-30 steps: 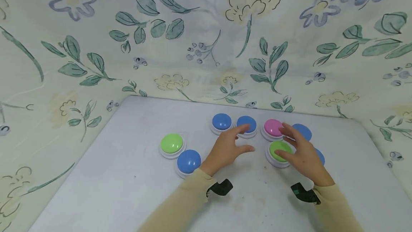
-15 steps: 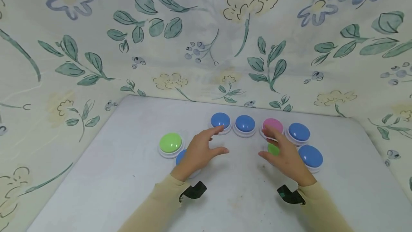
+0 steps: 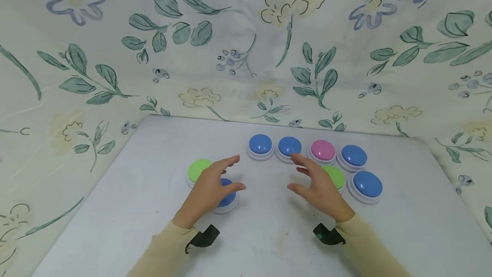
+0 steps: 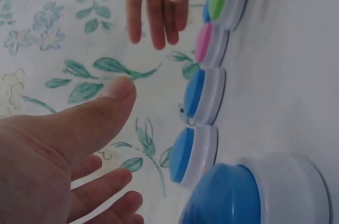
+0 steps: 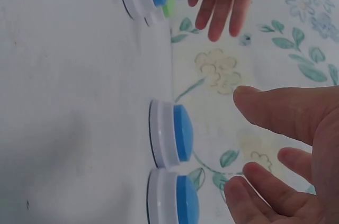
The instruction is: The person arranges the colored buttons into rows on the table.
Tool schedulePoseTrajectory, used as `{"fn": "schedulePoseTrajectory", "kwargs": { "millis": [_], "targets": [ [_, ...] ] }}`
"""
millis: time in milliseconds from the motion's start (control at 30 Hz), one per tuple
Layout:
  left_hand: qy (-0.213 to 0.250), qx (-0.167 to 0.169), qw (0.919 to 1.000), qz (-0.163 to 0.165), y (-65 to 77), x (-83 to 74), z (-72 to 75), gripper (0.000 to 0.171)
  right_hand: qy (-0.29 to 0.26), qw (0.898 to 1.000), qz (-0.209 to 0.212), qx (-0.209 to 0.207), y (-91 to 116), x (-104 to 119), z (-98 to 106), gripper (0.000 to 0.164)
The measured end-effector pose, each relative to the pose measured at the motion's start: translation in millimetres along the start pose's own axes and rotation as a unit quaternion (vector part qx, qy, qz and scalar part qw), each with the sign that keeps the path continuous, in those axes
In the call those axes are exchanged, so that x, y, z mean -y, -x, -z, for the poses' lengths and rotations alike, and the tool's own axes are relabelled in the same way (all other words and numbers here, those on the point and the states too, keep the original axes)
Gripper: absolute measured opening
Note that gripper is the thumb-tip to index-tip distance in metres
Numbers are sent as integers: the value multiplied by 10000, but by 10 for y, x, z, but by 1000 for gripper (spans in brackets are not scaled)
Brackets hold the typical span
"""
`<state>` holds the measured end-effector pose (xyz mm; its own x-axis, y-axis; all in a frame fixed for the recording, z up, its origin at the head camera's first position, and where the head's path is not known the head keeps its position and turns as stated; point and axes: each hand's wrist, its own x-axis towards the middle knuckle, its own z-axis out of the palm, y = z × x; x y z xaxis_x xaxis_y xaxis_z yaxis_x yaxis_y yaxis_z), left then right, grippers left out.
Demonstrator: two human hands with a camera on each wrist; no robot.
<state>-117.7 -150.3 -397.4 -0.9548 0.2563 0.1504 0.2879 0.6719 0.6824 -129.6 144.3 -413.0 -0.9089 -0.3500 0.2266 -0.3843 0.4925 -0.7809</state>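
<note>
My left hand [image 3: 207, 191] hovers over the left pair of dome push buttons with nothing in its fingers. Beneath it, partly covered, are a green button [image 3: 197, 169] and a blue button [image 3: 229, 198], each on a round white base. My right hand [image 3: 320, 187] is held above the table too, fingers and thumb apart and holding nothing. It partly hides the right green button [image 3: 336, 176]. In the left wrist view the thumb and fingers of the left hand [image 4: 69, 150] stand apart, beside a large blue button [image 4: 225, 197]. The right wrist view shows the right hand [image 5: 302, 123] likewise spread.
Along the back of the white table [image 3: 261, 243] stand two blue buttons [image 3: 260, 144], a pink button [image 3: 323, 150] and another blue button [image 3: 354, 155]. A further blue button [image 3: 367, 184] sits at the right. Floral cloth [image 3: 238, 33] rises behind and at the sides.
Both hands have moved left across the table, the left one farther, so the gap between them has widened. The right-hand blue buttons have come into full view. The buttons stay in place.
</note>
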Motion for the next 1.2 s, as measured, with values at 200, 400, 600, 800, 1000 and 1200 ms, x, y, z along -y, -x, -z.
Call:
{"fn": "schedulePoseTrajectory", "kwargs": {
  "millis": [200, 400, 600, 800, 1000, 1200],
  "targets": [
    [-232, -8, 9997, 96, 136, 142, 119, 77, 50, 9999, 80, 91, -18, 57, -118, 74],
    [-493, -51, 9987, 93, 254, 264, 210, 79, -24, 9993, 325, 198, -42, 107, -256, 74],
    [-504, -43, 9986, 172, 371, 355, 228, 79, -111, 9985, 401, 356, -77, 152, -412, 73],
    [-501, -94, 9985, 197, 478, 415, 239, 75, -187, 9978, 287, 568, -109, 231, -571, 73],
    [-643, -163, 9972, 356, 558, 452, 283, 75, -222, 9957, 234, 865, -144, 327, -744, 71],
    [-847, 46, 9947, 582, 617, 488, 272, 71, -132, 9937, 91, 1110, -168, 408, -899, 71]
  ]
}}
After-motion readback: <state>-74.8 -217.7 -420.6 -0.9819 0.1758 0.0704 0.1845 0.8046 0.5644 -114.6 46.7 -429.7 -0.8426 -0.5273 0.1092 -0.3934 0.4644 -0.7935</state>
